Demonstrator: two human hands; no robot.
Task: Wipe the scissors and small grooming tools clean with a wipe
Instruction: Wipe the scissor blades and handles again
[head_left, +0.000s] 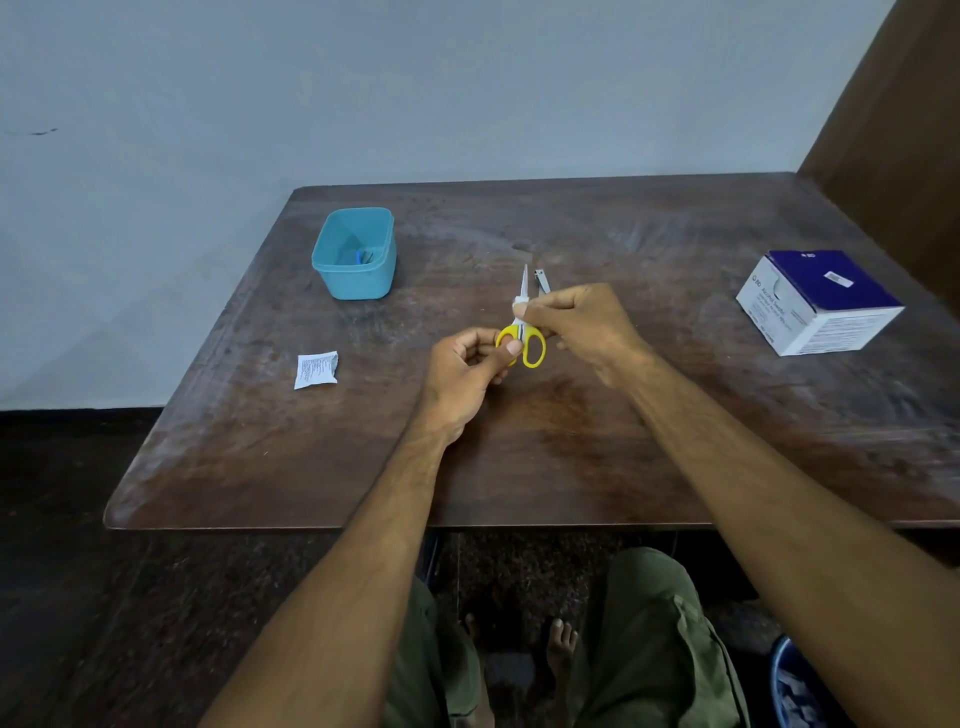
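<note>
left hand (467, 364) grips handle of yellow-handled steel scissors (522, 332) at table centre | right hand (571, 317) pinches small white wipe (520, 303) around blades | metal nail clipper (543, 280) just beyond | teal plastic tub (355, 254) far left, holds small tools | white sachet (316, 369) near left | blue-white swab box (818, 301) right

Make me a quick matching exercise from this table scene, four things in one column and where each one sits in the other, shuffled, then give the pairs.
Things:
1. scissors
2. teal tub
3. torn wipe packet
4. alcohol swab box

Places:
A. far right of the table
B. flat on the table, near left
C. held in both hands
D. back left of the table

Pairs: 1-C, 2-D, 3-B, 4-A
</note>
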